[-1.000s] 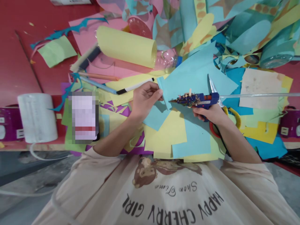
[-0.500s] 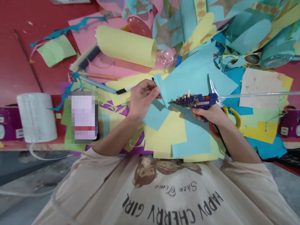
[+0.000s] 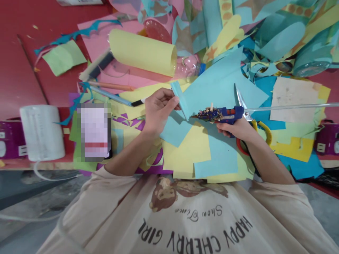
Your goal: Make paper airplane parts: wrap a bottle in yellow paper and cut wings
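Note:
Between the thumb and fingers of my left hand (image 3: 160, 107) is a narrow folded strip of light blue paper (image 3: 181, 100), tilted with its lower end toward the right. My right hand (image 3: 235, 127) is closed around the handle of a dark blue hot glue gun (image 3: 212, 114), crusted with scraps near the front. Its nozzle points left and is close to the strip's lower end; whether they touch I cannot tell. From the gun's back a long clear glue stick (image 3: 288, 107) reaches right. Scissors (image 3: 258, 130) with yellow and red handles lie partly beneath my right hand and wrist.
Cut sheets of light blue and yellow paper (image 3: 185, 151) cover the table in front of me. Behind are a yellow paper roll (image 3: 143, 52) and a clear bottle (image 3: 189, 67) with a blue cap. A phone (image 3: 95, 132) and a white box-like device (image 3: 42, 132) with a cable are at left.
The light blue strip has tilted slightly in my left hand, its upper end shifting left and showing more of its face. The glue gun has barely moved.

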A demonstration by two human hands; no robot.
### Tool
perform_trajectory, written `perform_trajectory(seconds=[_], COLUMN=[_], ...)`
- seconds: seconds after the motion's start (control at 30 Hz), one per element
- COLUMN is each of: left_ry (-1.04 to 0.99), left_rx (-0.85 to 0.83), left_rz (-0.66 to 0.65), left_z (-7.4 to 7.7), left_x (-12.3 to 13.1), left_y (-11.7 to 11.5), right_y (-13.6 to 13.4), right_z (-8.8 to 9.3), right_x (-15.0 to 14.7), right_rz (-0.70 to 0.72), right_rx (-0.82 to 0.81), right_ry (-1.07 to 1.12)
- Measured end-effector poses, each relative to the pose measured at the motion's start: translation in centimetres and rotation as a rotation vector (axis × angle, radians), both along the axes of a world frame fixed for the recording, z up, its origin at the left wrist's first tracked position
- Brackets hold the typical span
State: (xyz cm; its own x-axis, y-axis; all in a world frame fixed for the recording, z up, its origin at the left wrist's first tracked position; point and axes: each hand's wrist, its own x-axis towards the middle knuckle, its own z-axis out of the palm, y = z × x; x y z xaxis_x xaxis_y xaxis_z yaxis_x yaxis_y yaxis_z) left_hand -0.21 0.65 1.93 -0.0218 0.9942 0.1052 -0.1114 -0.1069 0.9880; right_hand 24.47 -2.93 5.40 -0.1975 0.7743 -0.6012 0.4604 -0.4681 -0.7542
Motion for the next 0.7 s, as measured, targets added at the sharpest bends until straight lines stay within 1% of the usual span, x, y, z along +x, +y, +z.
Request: perform_trajectory(seconds=[0.13,0.23,0.33,0.43,0.5,0.57,0.6,0.67,0.7], left_ry=[0.01,0.028,0.017,-0.029,-0.054,-0.059,-0.058,-0.051,-0.045], left_rx=[0.004,-0.01,-0.017,-0.006,0.004,0.008,0.011,0.013,0.011], left_rz=[0.03,0.055,0.057,0.04,0.025,0.013,0.009,0.003,-0.001], left_z=[0.1,0.1,0.2,0.4,0.4,0.3,0.2,0.1,0.1], left_x=[0.1,0.2,0.2,0.2,0.2,0.2,0.2,0.2,0.3], left_y=[0.0,0.0,-0.1,-0.2,-0.2,-0.3,-0.3,-0.3,-0.4], right_y=[0.0,0.2,0.2,-0.3,-0.8,-1.3,-1.5,-1.6,-1.6], right_z=[-0.4,-0.1,1.3,3.0,3.5,3.4,3.2,2.5,2.2], right_x=[0.1,0.3,0.9,2.3,3.7,5.5,6.5,8.6,9.7], right_rz=[0.02,0.011,-0.025,-0.064,-0.159,-0.348,-0.465,-0.688,-0.773], right_rx=[0.009,0.04,0.034,0.005,0.039,0.077,0.121,0.265,0.326], right_ry=[-0.032,0.026,0.147,0.147,0.099,0.094,0.096,0.071,0.048])
